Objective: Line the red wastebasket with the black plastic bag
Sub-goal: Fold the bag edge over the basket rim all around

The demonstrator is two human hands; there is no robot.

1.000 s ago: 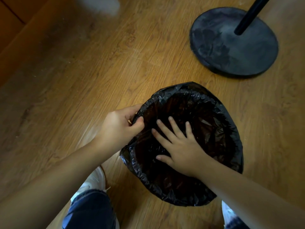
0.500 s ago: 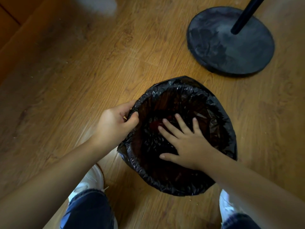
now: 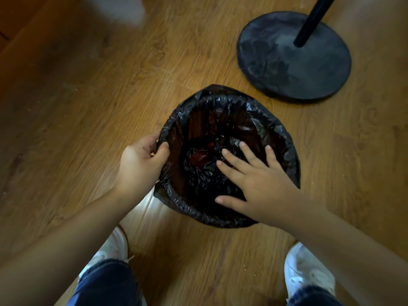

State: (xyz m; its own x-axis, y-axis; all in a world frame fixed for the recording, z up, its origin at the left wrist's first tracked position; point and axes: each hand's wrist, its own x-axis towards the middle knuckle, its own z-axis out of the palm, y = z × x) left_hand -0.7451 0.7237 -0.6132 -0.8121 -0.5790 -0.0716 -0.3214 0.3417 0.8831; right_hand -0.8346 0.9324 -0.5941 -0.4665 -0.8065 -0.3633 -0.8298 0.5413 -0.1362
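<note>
The black plastic bag (image 3: 260, 115) is folded over the rim of the wastebasket and covers its outside. Red of the wastebasket (image 3: 199, 159) shows through the thin plastic at the bottom and on the inner walls. My left hand (image 3: 141, 164) pinches the bag-covered rim at its left side, thumb inside. My right hand (image 3: 254, 184) reaches inside the basket with fingers spread, resting flat against the bag near the bottom.
The basket stands on a wooden floor (image 3: 88, 107). A round black stand base (image 3: 293, 60) with a black pole (image 3: 313, 18) sits at the back right. My white shoes (image 3: 306, 272) and blue jeans are at the bottom. A blurry white object (image 3: 119, 9) lies at the top left.
My right hand has slid right and deeper inside the bag, exposing the crumpled bottom. The left hand keeps its pinch on the rim. The basket appears slightly farther away.
</note>
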